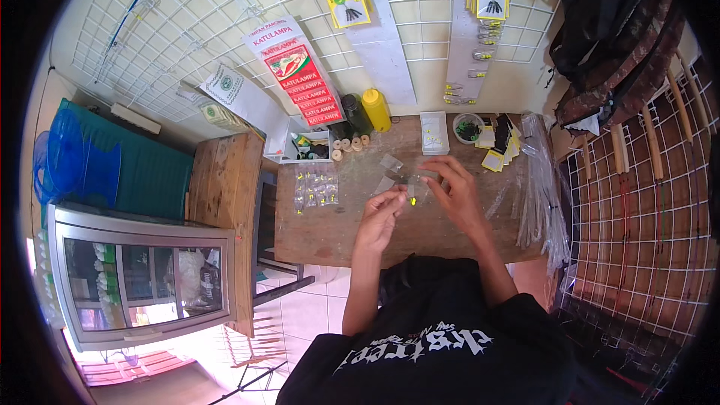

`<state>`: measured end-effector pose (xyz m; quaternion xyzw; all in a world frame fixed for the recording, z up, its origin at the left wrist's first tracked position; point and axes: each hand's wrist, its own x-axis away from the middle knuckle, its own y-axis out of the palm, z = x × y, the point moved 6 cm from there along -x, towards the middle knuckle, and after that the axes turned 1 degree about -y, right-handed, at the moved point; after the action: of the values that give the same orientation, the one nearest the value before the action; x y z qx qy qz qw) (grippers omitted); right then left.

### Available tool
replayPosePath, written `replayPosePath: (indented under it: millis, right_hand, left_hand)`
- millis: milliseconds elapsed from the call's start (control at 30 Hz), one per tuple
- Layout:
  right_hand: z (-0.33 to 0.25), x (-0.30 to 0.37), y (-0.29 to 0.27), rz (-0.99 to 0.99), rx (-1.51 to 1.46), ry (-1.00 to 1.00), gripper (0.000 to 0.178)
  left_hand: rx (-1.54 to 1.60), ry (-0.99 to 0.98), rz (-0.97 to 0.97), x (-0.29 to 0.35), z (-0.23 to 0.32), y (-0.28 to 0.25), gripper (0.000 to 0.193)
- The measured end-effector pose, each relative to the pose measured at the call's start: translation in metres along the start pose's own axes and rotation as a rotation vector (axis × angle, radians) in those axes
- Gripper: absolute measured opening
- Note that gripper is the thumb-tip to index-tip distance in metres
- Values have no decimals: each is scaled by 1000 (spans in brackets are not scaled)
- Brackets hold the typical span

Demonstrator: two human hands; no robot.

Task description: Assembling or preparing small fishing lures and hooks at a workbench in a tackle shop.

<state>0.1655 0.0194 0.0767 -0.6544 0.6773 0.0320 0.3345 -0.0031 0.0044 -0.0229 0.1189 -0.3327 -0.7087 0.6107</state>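
Though askew, printed cards [501,142] near right hand [459,190]

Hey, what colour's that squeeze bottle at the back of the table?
Yellow; the squeeze bottle shows in the head view.

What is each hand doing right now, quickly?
Left hand: closed in a pinch, apparently holding a small yellow piece.
Right hand: partly curled; whether it holds anything cannot be told.

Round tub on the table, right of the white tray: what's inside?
The round tub holds a heap of small green and black pieces, too small to identify. The top ones cover whatever lies beneath and most of the bottom.
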Motion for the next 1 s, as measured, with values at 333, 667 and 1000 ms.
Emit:
replayPosePath:
  millis: [333, 667, 1000]
  right_hand:
    - [22, 38, 13, -78, -231, 299, 18]
    - [53, 48, 25, -345, -627, 573, 21]
    - [56, 56, 27, -437, -799, 668, 14]
  left_hand:
    - [291, -132, 100, 2, -42, 2, 17]
    - [262, -102, -55, 4, -50, 12, 4]
    - [210, -104, -63, 9, -50, 16, 5]
